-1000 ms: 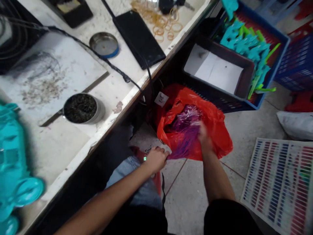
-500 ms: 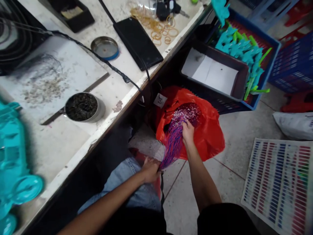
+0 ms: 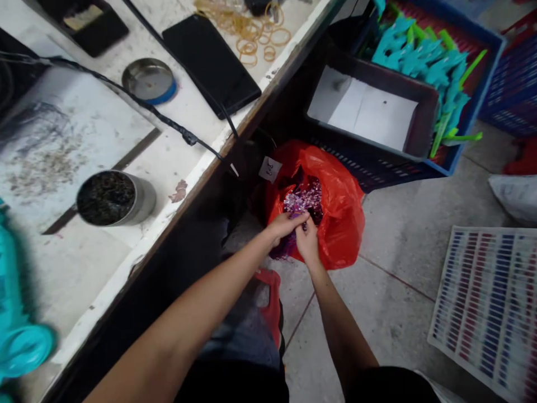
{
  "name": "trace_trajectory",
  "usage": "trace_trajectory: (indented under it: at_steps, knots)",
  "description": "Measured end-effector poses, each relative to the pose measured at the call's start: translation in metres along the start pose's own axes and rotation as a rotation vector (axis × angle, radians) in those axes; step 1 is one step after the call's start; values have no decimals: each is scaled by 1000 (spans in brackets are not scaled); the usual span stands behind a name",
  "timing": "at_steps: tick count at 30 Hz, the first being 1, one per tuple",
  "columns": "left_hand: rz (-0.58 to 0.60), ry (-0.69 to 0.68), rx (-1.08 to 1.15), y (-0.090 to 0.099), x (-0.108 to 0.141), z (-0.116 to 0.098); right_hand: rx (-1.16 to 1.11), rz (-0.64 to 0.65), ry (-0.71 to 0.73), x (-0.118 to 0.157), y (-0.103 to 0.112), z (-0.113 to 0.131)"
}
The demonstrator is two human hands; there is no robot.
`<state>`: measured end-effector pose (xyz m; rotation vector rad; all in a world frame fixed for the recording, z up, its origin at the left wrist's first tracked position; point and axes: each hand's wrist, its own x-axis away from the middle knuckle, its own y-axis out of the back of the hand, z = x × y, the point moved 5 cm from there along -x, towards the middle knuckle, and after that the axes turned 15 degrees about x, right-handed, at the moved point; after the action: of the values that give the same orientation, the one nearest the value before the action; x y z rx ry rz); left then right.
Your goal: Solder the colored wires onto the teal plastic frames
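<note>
Low beside the bench, a bundle of thin purple and pink wires lies at the mouth of a red plastic bag. Shiny silvery ends of the wires show inside the bag, beyond my fingers. My left hand is closed around the bundle from the left. Touching it, my right hand pinches the same bundle near the silvery ends. My fingers hide part of the wires. A small white paper tag with handwriting is at the bag's back left edge.
On the bench are a metal cup of dark bits, a round lid, a black slab and rubber bands. Behind the bag stands a blue crate with turquoise parts and a dark tray. A white slatted basket is right.
My left hand has moved up and right from the wires' lower end to meet my right hand. The right hand has shifted slightly left and down. The view has shifted too.
</note>
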<state>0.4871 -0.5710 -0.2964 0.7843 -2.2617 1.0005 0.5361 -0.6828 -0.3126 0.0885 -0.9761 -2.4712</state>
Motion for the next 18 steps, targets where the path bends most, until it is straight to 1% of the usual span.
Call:
trace_trajectory:
  at_steps: [1,2,4,7,10,12,13,14,16,18]
  knots:
    - [-1,83,58,-4,-10,5,4,33,29,-2,-1,3]
    - [-8,135,88,-6,-19,9,12,56,52,-6,0,5]
    - [-16,160,118,-6,-33,10,40,51,74,-19,8,6]
    - [-29,148,184,-3,-51,3,98,-60,74,-42,20,4]
    - [-95,159,229,4,-67,-4,137,-188,47,-64,27,2]
    - [-131,195,245,10,-74,-6,155,-234,44,-78,31,1]
    - [-138,217,251,12,-77,-6,192,-221,70,-86,31,2]
    - [-137,239,255,14,-78,-5,252,-182,110,-93,30,3]
    - [-123,272,258,15,-80,-4,384,-68,178,-108,25,4]
    - [-111,284,255,13,-83,-4,429,25,182,-120,24,1]
